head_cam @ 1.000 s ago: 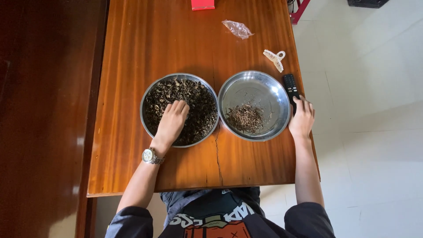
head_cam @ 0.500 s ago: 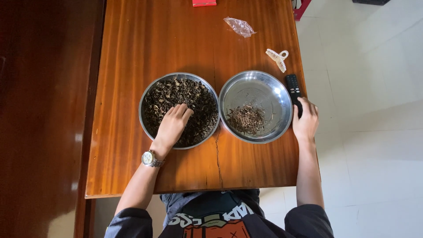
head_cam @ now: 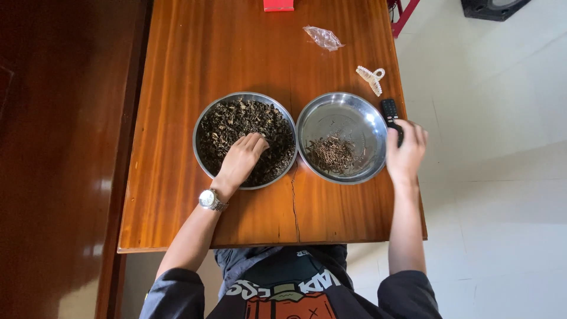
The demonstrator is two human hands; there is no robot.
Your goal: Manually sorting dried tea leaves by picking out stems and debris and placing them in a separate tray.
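My left hand [head_cam: 241, 158] lies palm down in a round steel bowl [head_cam: 199, 127] full of dark dried leaves [head_cam: 236, 118], its fingers curled into the pile. A silver wristwatch [head_cam: 208, 199] is on that wrist. Beside it on the right stands a second steel bowl [head_cam: 345, 115] with a small heap of thin brown stems [head_cam: 332, 155]. My right hand [head_cam: 406, 152] is at the table's right edge, fingers wrapped over the near end of a black remote control [head_cam: 388, 109].
Both bowls stand on a brown wooden table [head_cam: 177, 71] with a crack [head_cam: 293, 207] near its front edge. Farther back lie a pale hair clip [head_cam: 371, 78], a crumpled clear wrapper [head_cam: 323, 37] and a red object [head_cam: 278, 5]. White tiled floor is on the right.
My left hand's fingers have gone from stretched out to curled into the leaves. My right hand has slid a little toward me along the remote.
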